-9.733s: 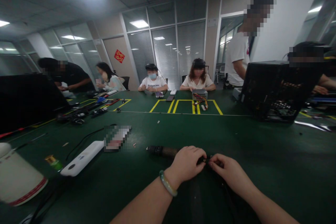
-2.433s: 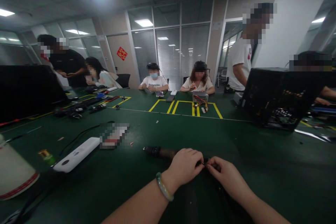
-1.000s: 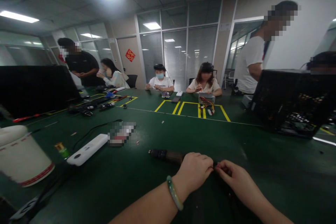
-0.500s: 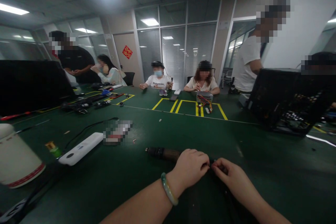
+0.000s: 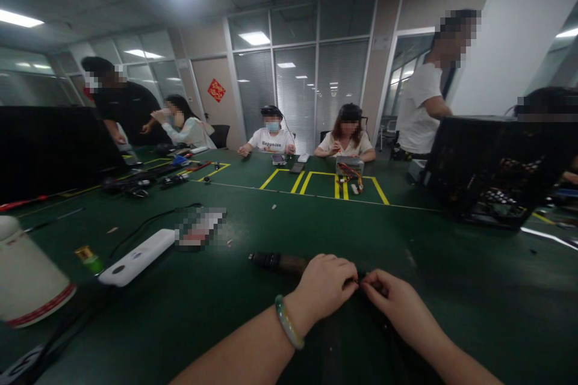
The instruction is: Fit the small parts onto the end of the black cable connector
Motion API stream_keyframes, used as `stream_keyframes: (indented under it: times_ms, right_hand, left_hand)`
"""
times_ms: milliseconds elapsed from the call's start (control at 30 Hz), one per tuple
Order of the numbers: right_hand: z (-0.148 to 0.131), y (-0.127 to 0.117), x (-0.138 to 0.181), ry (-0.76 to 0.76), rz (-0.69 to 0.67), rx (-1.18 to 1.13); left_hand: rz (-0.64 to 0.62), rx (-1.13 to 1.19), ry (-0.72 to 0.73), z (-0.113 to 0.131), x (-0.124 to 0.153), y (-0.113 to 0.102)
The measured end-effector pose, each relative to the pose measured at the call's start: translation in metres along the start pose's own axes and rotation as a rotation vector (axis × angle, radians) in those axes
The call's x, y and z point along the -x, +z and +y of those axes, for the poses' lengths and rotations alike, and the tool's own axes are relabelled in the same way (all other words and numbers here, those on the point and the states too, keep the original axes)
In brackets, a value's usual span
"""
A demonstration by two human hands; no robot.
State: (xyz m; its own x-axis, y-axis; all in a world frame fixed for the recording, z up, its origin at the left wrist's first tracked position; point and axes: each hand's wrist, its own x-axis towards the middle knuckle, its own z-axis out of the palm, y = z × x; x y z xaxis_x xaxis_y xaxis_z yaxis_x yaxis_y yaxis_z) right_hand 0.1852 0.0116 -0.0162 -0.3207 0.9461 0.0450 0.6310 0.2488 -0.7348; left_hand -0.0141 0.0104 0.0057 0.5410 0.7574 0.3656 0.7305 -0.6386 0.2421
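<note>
My left hand (image 5: 326, 289), with a pale green bangle on the wrist, is curled closed and pinches something small and dark at its fingertips. My right hand (image 5: 394, 307) meets it from the right, fingers also pinched on that same small thing, which I cannot make out. Both hands rest low on the green table (image 5: 280, 222). A dark cylindrical tool (image 5: 277, 263) lies on the table just left of and behind my left hand. A dark flat object lies under my wrists, hard to see.
A white device (image 5: 136, 257) with a black cable, a small green bottle (image 5: 88, 257) and a white container (image 5: 27, 280) lie at the left. An open black computer case (image 5: 485, 165) stands at the right. Several people sit or stand round the far side.
My hands have stayed pinched together in the same spot. The view has shifted slightly. The standing person at the far left has bent forward over the table.
</note>
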Motion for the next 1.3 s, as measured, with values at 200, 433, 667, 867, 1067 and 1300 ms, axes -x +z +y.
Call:
stream_keyframes:
  times_ms: [200,433,667,867,1067,1300]
  right_hand:
    - [-0.0027,-0.0033,0.0009,0.025,-0.029,-0.008]
    - [-0.0038,-0.0029,0.0012,0.017,-0.009,-0.016]
    - [-0.0031,-0.0024,0.0012,0.005,0.007,-0.011]
    - [-0.003,-0.0013,-0.0005,-0.005,0.01,0.005]
    - [-0.0041,-0.002,0.0003,0.007,-0.006,-0.014]
    - [-0.007,-0.0031,0.0019,0.024,-0.017,-0.014]
  left_hand:
    - [-0.014,-0.018,-0.016,0.0022,0.0001,-0.003]
    - [-0.013,0.001,0.006,0.0017,0.0,-0.0033]
    - [-0.014,-0.007,0.01,0.0008,0.0011,-0.0032]
    - [-0.013,-0.018,0.003,0.0004,0.0008,-0.0014]
    - [0.006,0.01,-0.015,0.0022,0.001,-0.0022]
    - [-0.026,-0.01,-0.018,0.0028,0.0005,-0.0049]
